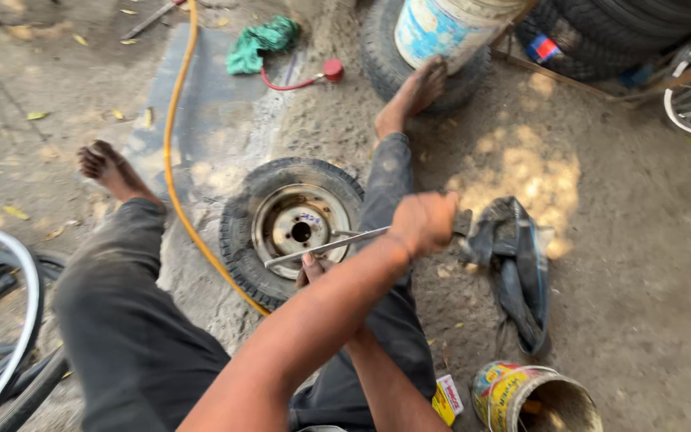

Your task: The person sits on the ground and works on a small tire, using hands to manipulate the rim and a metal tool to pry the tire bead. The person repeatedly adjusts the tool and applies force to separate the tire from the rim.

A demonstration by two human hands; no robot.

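Head view: the metal lever (325, 244) is gripped in the left hand (421, 224) and best pried slowly (right hand (311, 270) mostly hidden, grip untellable) at the small tyre (289, 228).

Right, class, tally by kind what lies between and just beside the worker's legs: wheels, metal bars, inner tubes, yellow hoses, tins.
Small wheel with tyre: 1, touched by the right hand
Metal bar: 1, gripped in the left hand
Black inner tube: 1
Yellow hose: 1
Paint tin: 1
Total: 5
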